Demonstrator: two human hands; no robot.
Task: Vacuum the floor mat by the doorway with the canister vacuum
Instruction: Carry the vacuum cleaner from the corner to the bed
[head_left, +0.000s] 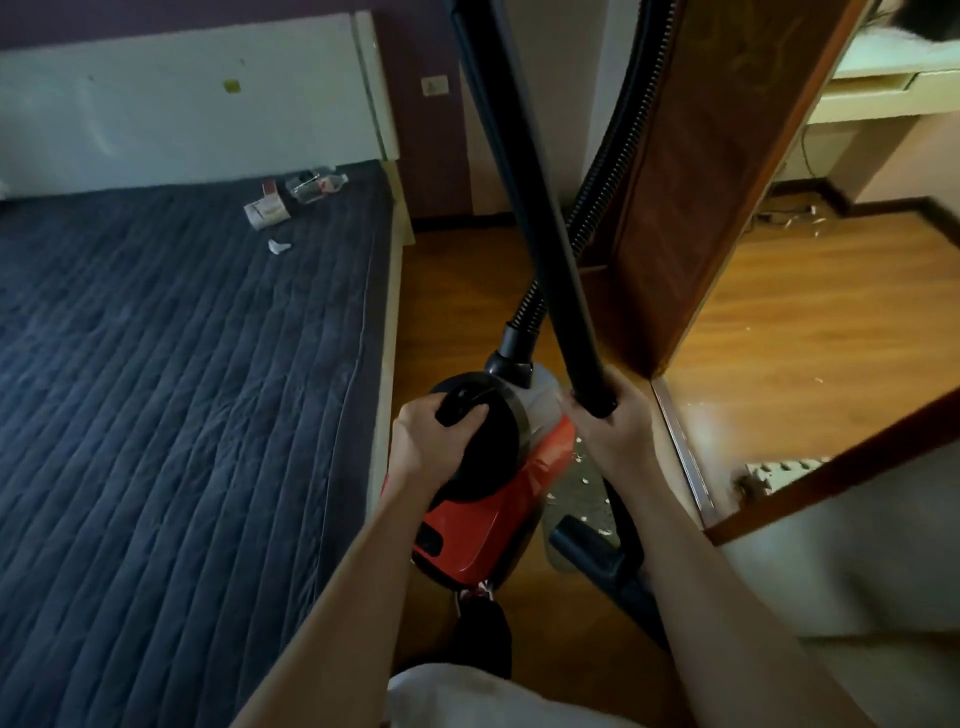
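Note:
A red and black canister vacuum (467, 530) hangs above the wooden floor between the bed and the open door. My left hand (431, 441) grips its black top handle. My right hand (610, 426) grips the lower end of the black rigid tube (530, 208), which slants up and out of the top of the frame. A ribbed black hose (618, 150) runs from the canister's neck upward beside the tube. A black floor nozzle (592, 556) lies below my right forearm. Under it shows a grey patch with white scraps, probably the floor mat (587, 488).
A bed with a dark blue quilted cover (182, 389) fills the left side, with a bottle and packets (291, 197) near its headboard. An open brown wooden door (691, 197) stands right of the tube. White scraps litter the floor (810, 322) beyond the metal threshold (685, 452).

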